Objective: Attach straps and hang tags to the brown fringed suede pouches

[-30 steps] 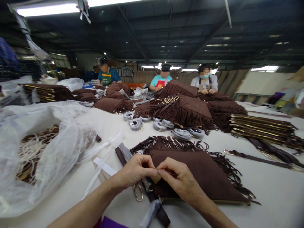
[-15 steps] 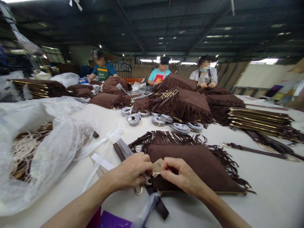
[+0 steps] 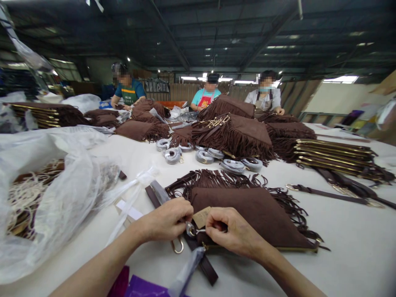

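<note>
A dark brown fringed suede bag (image 3: pixel 250 206) lies flat with its zipper edge toward me. At its near left corner, my right hand (image 3: pixel 232 229) is closed in a pinch on the white string of a tan paper hang tag (image 3: pixel 202 217). Beside it my left hand (image 3: pixel 170 218) is closed on the plastic-wrapped metal end of a brown strap (image 3: pixel 208 270); its fingertips are partly hidden. A gold clasp (image 3: pixel 177 246) hangs below the left hand. Clear plastic wrap (image 3: pixel 187 270) covers part of the strap.
At left, an open plastic bag (image 3: pixel 71 198) holds several stringed tags. Coiled wrapped straps (image 3: pixel 233 166) and piled fringed bags (image 3: pixel 238 132) lie ahead. Zippered bags (image 3: pixel 334 154) are stacked right, near loose straps (image 3: pixel 328 194). Three people work across the table. A purple packet (image 3: pixel 145 288) lies in front.
The left hand has shifted slightly away from the tag, exposing more of it and the metal strap end. My right hand still pinches the string. The view has shifted slightly.
</note>
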Tool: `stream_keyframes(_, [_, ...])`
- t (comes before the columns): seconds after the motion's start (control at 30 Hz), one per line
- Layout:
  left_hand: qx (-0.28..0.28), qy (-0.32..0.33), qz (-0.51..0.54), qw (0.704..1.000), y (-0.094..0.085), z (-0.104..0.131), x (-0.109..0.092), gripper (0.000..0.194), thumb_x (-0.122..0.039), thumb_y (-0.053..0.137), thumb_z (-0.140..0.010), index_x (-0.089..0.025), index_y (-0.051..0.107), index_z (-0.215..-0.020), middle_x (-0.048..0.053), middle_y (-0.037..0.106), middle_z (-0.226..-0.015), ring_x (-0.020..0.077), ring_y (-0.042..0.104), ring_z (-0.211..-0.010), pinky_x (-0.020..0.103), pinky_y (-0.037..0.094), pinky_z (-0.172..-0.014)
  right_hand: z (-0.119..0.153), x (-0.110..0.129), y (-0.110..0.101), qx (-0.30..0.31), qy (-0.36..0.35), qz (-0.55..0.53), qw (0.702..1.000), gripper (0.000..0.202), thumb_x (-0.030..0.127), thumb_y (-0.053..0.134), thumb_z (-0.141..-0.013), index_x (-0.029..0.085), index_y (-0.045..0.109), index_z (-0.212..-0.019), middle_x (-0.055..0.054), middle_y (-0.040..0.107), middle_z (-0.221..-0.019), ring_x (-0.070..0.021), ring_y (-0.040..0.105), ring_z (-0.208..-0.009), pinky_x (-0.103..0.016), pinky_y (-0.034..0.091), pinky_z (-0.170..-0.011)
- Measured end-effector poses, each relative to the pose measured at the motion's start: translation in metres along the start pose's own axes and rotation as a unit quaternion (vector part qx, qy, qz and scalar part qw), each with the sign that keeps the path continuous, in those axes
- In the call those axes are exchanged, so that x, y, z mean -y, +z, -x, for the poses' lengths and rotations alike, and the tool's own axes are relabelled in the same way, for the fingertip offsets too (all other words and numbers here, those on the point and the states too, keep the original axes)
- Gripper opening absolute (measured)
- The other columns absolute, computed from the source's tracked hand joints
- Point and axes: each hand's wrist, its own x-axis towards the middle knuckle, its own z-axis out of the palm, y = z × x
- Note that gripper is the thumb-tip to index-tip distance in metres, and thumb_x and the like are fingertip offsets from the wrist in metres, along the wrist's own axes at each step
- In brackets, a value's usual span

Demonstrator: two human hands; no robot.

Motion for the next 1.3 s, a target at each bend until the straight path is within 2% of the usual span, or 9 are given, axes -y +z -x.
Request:
stream_keyframes(0.13, [-0.011,-0.012,-0.041,0.999,0.001,0.000,-0.001,0.022,-0.002,0.043,-0.070,-0.020,0.049,-0.081,0.001,0.055,-0.080,0.0169,0.050,-0.077,0.027,0.038,-0.071,0.001,0.000,0.000,-0.003,0.015,-0.001,1.000,0.014,0.011,0.049,-0.069,0.018,0.051,-0.056,0.006,0.045,-0.056,-0.0107,0.039,-0.052,-0.022,0.028,-0.049])
stream_keyframes(0.33, [0.026,0.043,-0.016,0.999,-0.001,-0.004,0.000,0.042,0.001,0.038,-0.072,-0.024,0.063,-0.094,0.001,0.060,-0.082,0.0174,0.055,-0.083,0.028,0.039,-0.078,-0.002,-0.001,-0.002,0.011,0.045,-0.089,0.995,0.010,0.018,0.050,-0.070,0.019,0.049,-0.060,0.004,0.044,-0.060,-0.0122,0.036,-0.055,-0.024,0.027,-0.050])
stream_keyframes(0.43, [0.034,0.040,-0.014,0.999,-0.004,-0.004,-0.002,0.041,0.001,0.041,-0.072,-0.024,0.065,-0.094,0.001,0.059,-0.082,0.0175,0.055,-0.086,0.028,0.039,-0.082,-0.003,0.001,-0.004,0.015,0.068,-0.095,0.993,0.011,0.021,0.050,-0.071,0.020,0.048,-0.060,0.005,0.039,-0.057,-0.0123,0.033,-0.054,-0.024,0.025,-0.050])
stream_keyframes(0.57, [0.027,0.040,-0.021,0.999,-0.003,-0.004,-0.005,0.008,-0.016,0.063,-0.076,-0.019,0.060,-0.083,0.000,0.058,-0.083,0.0175,0.055,-0.083,0.027,0.038,-0.076,-0.003,0.002,-0.005,0.015,0.082,-0.077,0.994,0.013,0.025,0.049,-0.070,0.019,0.048,-0.059,0.005,0.038,-0.056,-0.0120,0.034,-0.053,-0.024,0.025,-0.049])
stream_keyframes(0.67, [0.023,0.044,-0.048,0.998,0.001,-0.005,-0.002,0.022,-0.031,0.072,-0.079,-0.019,0.053,-0.074,-0.001,0.056,-0.080,0.0164,0.053,-0.078,0.026,0.036,-0.070,-0.002,-0.001,-0.004,0.017,0.093,-0.067,0.993,0.013,0.027,0.049,-0.070,0.019,0.051,-0.060,0.005,0.039,-0.055,-0.0116,0.034,-0.053,-0.023,0.025,-0.049])
stream_keyframes(0.87, [0.038,0.043,-0.034,0.998,-0.001,-0.004,0.003,0.017,-0.011,0.062,-0.083,-0.020,0.049,-0.075,-0.001,0.053,-0.085,0.0149,0.053,-0.081,0.024,0.039,-0.071,-0.002,-0.006,-0.003,0.015,0.097,-0.061,0.993,0.015,0.028,0.049,-0.071,0.018,0.053,-0.061,0.005,0.040,-0.055,-0.0115,0.035,-0.052,-0.023,0.025,-0.048])
stream_keyframes(0.97, [0.034,0.047,-0.007,0.998,-0.004,-0.004,0.002,0.022,0.001,0.054,-0.075,-0.020,0.046,-0.074,0.000,0.052,-0.086,0.0145,0.053,-0.082,0.023,0.041,-0.073,-0.004,-0.005,-0.001,0.011,0.099,-0.057,0.993,0.015,0.027,0.048,-0.071,0.018,0.052,-0.060,0.005,0.039,-0.055,-0.0111,0.034,-0.052,-0.022,0.025,-0.048])
stream_keyframes(1.1, [0.020,0.049,0.005,0.999,-0.003,-0.003,0.002,0.026,0.002,0.052,-0.068,-0.020,0.039,-0.071,-0.001,0.051,-0.078,0.0141,0.051,-0.075,0.023,0.040,-0.068,-0.005,-0.006,0.003,-0.009,0.083,-0.038,0.996,0.014,0.023,0.048,-0.070,0.018,0.049,-0.057,0.006,0.038,-0.054,-0.0106,0.032,-0.053,-0.022,0.024,-0.047])
stream_keyframes(1.3, [-0.005,0.042,0.019,0.999,0.001,-0.003,0.008,0.022,0.000,0.050,-0.072,-0.020,0.042,-0.074,-0.002,0.054,-0.075,0.0133,0.050,-0.071,0.022,0.040,-0.067,-0.007,-0.008,0.006,-0.014,0.040,-0.003,0.999,0.016,0.017,0.049,-0.070,0.018,0.051,-0.055,0.006,0.041,-0.053,-0.0100,0.035,-0.052,-0.022,0.024,-0.048])
